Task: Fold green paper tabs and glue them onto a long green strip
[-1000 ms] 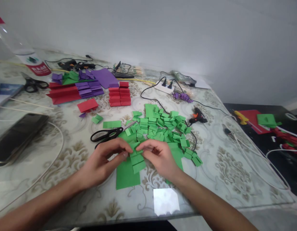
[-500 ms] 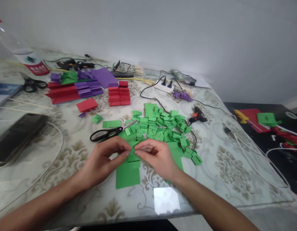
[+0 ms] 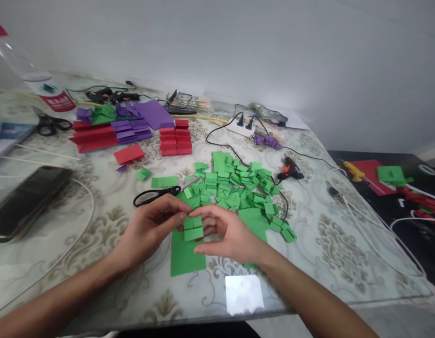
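Note:
A small folded green paper strip [image 3: 193,229] with creases is pinched between the thumb and fingertips of my left hand [image 3: 152,228]. My right hand [image 3: 229,233] is beside it, thumb and fingers spread apart, its index fingertip at the strip's upper edge. Below the hands lies a flat green paper sheet [image 3: 187,259]. Just beyond them spreads a heap of small folded green paper pieces [image 3: 235,180]. Black-handled scissors [image 3: 161,193] lie slightly open at the heap's left side, their blades over some pieces. Another green sheet [image 3: 254,224] shows partly behind my right hand.
At left are a smartphone [image 3: 30,199], a second pair of scissors [image 3: 50,124] and a bottle [image 3: 50,89]. Folded red papers [image 3: 175,138] and a purple sheet [image 3: 154,112] lie farther back. A glue gun [image 3: 290,169] and a power strip [image 3: 240,126] with cords are to the right.
My right hand's thumb has moved away from the fingers, opening that hand. The green strip has turned up more plainly into view, still in my left hand.

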Demonstrator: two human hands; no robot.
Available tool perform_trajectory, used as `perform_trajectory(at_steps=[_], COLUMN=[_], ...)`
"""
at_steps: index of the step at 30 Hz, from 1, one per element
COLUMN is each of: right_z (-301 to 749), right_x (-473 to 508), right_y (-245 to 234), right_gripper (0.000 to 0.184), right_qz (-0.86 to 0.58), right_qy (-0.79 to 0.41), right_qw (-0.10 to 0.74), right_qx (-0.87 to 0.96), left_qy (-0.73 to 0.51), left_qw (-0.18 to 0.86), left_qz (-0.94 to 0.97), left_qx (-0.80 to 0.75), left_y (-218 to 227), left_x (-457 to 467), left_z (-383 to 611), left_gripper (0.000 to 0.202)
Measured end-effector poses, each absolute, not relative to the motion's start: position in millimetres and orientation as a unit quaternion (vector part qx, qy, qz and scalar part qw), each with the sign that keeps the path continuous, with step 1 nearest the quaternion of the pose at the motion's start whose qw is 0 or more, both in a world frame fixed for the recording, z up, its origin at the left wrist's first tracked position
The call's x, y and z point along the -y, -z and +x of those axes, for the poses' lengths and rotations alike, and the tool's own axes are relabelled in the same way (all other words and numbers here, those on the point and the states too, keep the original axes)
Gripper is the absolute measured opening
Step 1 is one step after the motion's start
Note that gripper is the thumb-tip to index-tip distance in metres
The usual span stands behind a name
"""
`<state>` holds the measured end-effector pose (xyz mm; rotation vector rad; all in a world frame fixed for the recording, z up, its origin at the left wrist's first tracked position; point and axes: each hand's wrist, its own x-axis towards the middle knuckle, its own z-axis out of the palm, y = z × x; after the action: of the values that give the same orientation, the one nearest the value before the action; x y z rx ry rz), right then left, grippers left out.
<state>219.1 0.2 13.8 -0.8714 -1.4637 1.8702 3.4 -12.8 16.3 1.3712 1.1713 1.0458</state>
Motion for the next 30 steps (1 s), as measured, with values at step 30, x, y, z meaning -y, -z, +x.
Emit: perform_trajectory(at_steps=[30], right_z=[210.3], right_x=[0.7], right_y=[1.9], right_gripper=[0.021], right_qz=[-0.393], right_qy=[-0.61], right_qw=[0.41], right_qx=[0.553], left_qy=[-0.421], left_qw=[0.553], left_qz=[0.569], left_qx=[-0.439], left_y=[-11.3], left_x=[12.8], left_z=[4.6], left_gripper=[0.007])
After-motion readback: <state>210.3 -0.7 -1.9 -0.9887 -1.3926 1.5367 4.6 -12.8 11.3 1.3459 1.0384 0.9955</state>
